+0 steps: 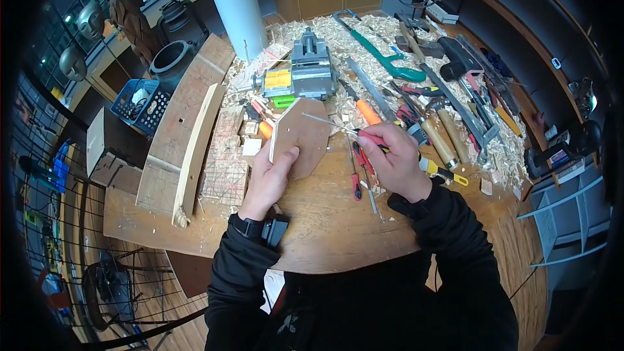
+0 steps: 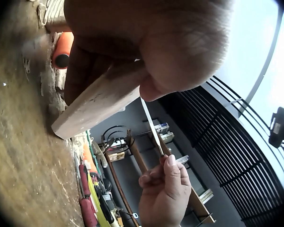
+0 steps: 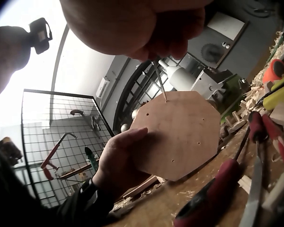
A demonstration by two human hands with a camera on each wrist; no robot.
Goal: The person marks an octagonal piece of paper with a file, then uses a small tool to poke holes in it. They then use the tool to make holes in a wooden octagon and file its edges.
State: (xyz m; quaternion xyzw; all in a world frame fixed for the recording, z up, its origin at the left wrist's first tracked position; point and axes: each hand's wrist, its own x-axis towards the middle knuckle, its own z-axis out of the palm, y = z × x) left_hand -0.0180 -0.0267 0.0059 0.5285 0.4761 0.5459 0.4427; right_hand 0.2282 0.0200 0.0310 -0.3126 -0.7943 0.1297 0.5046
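Woodworking workshop; clock positions read from the centre of each view. Head view: broad brown wooden workbench [image 1: 338, 240], six o'clock, its far portion strewn with pale curled wood shavings [image 1: 382, 31], twelve to three. Heavy grey metal bench vise [image 1: 312, 73], twelve o'clock. Long green-framed hacksaw [image 1: 376, 52], one o'clock. Round light-wood tool handles [image 1: 440, 143], several, three o'clock. Long squared pale-timber beam [image 1: 197, 156], nine o'clock, beside a wide brown wooden plank [image 1: 170, 133]. Brown wooden wall shelves [image 1: 504, 10], two o'clock. Right wrist view: black wire-grid panel [image 3: 61, 123], nine o'clock; red-framed handsaw [image 3: 48, 171] against it, eight o'clock.
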